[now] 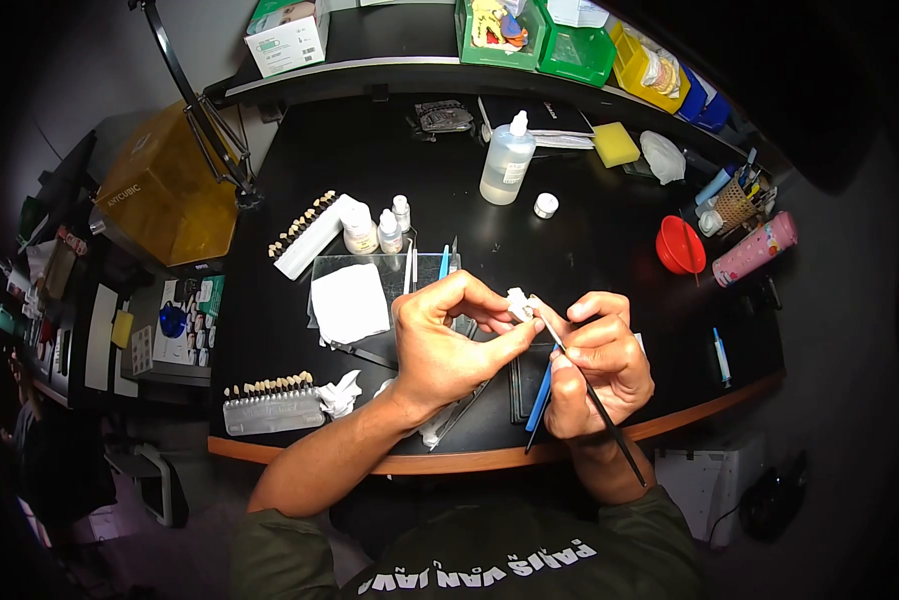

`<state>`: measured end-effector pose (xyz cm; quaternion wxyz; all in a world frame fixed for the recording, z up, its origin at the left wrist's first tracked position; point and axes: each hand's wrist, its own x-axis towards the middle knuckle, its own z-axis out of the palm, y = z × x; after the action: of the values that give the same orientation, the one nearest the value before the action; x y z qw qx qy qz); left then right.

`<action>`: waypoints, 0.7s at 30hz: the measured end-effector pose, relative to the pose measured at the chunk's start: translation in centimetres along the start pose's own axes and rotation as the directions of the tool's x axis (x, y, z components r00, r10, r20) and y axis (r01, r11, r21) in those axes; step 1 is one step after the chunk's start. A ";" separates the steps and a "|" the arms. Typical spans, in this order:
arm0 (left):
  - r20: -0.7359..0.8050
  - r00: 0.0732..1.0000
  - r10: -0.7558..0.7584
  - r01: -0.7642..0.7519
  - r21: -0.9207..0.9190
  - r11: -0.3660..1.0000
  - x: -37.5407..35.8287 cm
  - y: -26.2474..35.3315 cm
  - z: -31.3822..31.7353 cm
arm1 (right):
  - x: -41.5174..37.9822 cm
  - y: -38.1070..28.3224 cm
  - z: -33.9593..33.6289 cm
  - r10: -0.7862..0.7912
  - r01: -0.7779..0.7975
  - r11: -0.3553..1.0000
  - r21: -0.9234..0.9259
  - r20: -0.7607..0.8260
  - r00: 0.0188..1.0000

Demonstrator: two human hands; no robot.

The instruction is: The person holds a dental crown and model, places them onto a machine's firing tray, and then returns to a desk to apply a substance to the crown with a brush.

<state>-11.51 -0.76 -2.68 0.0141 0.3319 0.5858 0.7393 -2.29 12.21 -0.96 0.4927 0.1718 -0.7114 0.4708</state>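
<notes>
My left hand pinches a small white dental piece between thumb and fingertips, above the front middle of the desk. Close beside it, my right hand grips a thin brush with a dark handle, its tip right at the white piece. A blue-handled tool slants down alongside the right thumb, its upper end overlapped by that hand. Left of my left hand, a folded white tissue lies on a glass slab.
Two tooth shade guides are on the left. Small bottles stand by the rear one. Farther back are a clear squeeze bottle and a small jar. A red bowl and pink tumbler are at right.
</notes>
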 end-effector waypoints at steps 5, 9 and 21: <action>-0.008 0.998 -0.066 0.065 -0.089 0.994 0.0 0.2 0.2 | 0.1 0.1 0.0 -0.016 0.016 1.000 -0.023 -0.003 1.000; 0.020 0.989 -0.147 0.149 -0.186 0.971 0.1 0.5 0.1 | 0.1 0.0 -0.2 -0.034 0.035 0.995 -0.092 0.017 0.999; 0.053 0.982 -0.182 0.189 -0.263 0.946 0.3 0.6 -0.1 | 0.3 -0.1 0.1 -0.051 0.056 0.986 -0.155 0.030 0.998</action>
<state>-11.54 -0.88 -1.98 0.1362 0.2805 0.5094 0.8020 -2.41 12.13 -0.63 0.5078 0.1579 -0.7476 0.3979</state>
